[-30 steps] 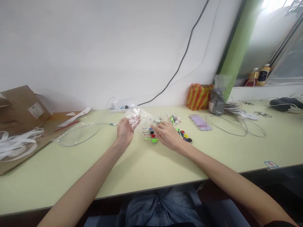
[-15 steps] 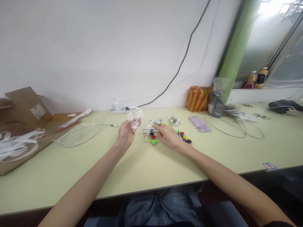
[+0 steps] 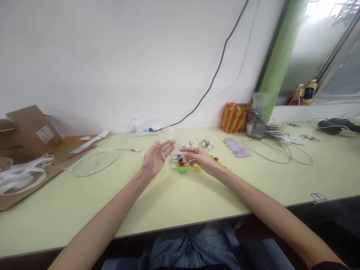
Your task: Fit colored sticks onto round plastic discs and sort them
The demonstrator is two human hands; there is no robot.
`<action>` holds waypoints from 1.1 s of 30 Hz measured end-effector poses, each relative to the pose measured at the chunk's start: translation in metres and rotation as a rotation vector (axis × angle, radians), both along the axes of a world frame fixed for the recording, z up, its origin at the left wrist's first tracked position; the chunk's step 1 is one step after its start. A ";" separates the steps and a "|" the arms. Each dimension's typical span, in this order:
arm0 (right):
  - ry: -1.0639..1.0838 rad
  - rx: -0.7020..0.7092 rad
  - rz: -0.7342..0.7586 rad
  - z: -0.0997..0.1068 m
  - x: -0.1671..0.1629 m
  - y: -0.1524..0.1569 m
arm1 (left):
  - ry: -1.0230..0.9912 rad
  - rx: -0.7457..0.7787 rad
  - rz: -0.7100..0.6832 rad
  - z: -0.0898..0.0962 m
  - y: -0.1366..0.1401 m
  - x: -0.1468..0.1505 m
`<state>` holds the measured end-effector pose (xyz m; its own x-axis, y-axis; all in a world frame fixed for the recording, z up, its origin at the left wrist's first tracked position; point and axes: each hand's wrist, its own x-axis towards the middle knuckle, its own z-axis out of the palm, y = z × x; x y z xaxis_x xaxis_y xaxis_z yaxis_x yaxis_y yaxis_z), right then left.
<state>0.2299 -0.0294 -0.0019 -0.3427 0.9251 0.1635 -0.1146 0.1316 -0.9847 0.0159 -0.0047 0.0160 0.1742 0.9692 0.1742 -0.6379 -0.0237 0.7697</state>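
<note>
My left hand [image 3: 157, 159] is raised over the table, palm turned to the right, fingers stretched out. A faint clear plastic bag [image 3: 168, 134] shows just behind its fingertips; whether they touch is unclear. Over small colourful plastic parts, my right hand [image 3: 201, 159] has its index finger extended and its thumb apart, with nothing visible between them. Under and beside it lie a green wheel-like piece [image 3: 182, 170] on a green bar, a yellow one [image 3: 197, 168] and a red one [image 3: 182, 164]. The right hand partly hides more parts. Behind it sits a bagged bundle of parts [image 3: 206, 144].
A coiled cable [image 3: 97, 151] lies at left, near cardboard [image 3: 33, 127] and white straps [image 3: 25, 178]. A power strip [image 3: 142, 132] rests against the wall. At right are a pixelated flat item [image 3: 237, 147], a striped bag [image 3: 234, 118], a grey bag [image 3: 255, 125] and more cables [image 3: 289, 157].
The crinkled clear plastic has left my left palm and now shows faintly behind the fingers, which have straightened. My right hand has shifted slightly, uncovering the yellow piece.
</note>
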 end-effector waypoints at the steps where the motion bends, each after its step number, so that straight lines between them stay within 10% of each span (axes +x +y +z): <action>1: 0.081 -0.079 0.017 -0.001 0.000 0.001 | 0.000 0.006 -0.011 0.000 0.000 0.000; 8: 0.240 -0.125 -0.066 0.010 -0.021 0.014 | 0.033 0.132 0.000 0.002 -0.003 0.002; 16: 0.202 0.253 -0.381 0.029 -0.026 0.009 | 0.432 0.339 0.449 -0.006 0.006 -0.007; 20: -0.196 0.721 -0.459 0.019 -0.010 0.005 | 0.671 0.622 0.630 0.007 0.003 -0.013; 25: -0.578 1.189 -0.292 0.014 -0.012 -0.006 | 0.881 0.797 0.392 0.022 -0.006 -0.014; 33: -0.798 1.212 -0.189 0.007 -0.034 -0.016 | 0.945 0.902 0.354 -0.002 0.006 -0.018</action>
<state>0.1964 -0.0452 0.0047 -0.6053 0.4024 0.6868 0.5095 0.8588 -0.0542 -0.0024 0.0011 0.0140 0.3468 0.5994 0.7214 0.2674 -0.8004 0.5365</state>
